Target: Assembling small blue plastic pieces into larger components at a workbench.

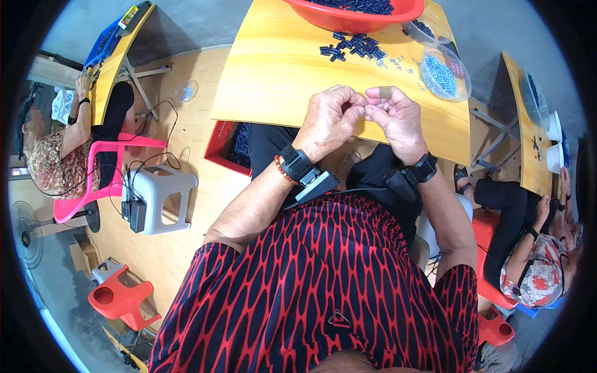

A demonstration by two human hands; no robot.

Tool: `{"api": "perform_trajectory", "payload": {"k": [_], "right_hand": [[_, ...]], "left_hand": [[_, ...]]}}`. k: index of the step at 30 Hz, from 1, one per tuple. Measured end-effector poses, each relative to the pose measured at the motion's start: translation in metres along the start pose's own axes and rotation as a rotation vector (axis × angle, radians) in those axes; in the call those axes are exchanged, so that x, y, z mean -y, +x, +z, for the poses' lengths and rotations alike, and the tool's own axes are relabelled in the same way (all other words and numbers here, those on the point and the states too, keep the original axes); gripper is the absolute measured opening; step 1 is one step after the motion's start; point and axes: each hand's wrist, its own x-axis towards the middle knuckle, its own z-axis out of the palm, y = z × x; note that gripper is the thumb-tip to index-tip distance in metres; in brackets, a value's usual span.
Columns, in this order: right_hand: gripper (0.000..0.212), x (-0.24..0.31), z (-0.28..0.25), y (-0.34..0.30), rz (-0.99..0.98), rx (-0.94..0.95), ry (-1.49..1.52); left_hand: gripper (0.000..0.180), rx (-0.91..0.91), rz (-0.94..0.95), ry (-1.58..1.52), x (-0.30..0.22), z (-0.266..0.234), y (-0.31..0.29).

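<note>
Above the front edge of the yellow wooden table, my two hands meet fingertip to fingertip. My left hand pinches with thumb and forefinger, and whatever sits in the pinch is too small to make out. My right hand is pinched as well, its fingertips touching those of the left; a tan band wraps one of its fingers. Just beyond the hands lies a loose pile of short dark-blue tubular pieces, with small clear pieces scattered beside it. To the right stands a clear round tub of light-blue small parts.
A red basin of dark pieces stands at the table's far edge, near another clear tub. A red crate sits below the left edge. Co-workers sit at tables left and right. A grey stool and cables occupy the left floor.
</note>
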Motion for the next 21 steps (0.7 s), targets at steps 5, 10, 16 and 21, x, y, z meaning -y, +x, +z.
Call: {"api": "perform_trajectory", "payload": {"k": [5, 10, 16, 21], "right_hand": [[0.021, 0.008, -0.003, 0.008, 0.045, 0.084, 0.090], [0.020, 0.014, -0.034, 0.049, -0.022, -0.194, -0.453], [0.017, 0.005, -0.047, 0.074, -0.338, -0.193, -0.978], [0.018, 0.006, -0.047, 0.082, -0.277, -0.152, -1.093]], "left_hand": [[0.016, 0.053, -0.068, -0.012, 0.005, -0.002, 0.002], [0.018, -0.155, -0.098, -0.270, 0.020, 0.001, 0.008], [0.016, -0.132, -0.273, -0.437, 0.011, -0.006, 0.009], [0.012, -0.140, -0.265, -0.527, 0.013, -0.007, 0.009]]}}
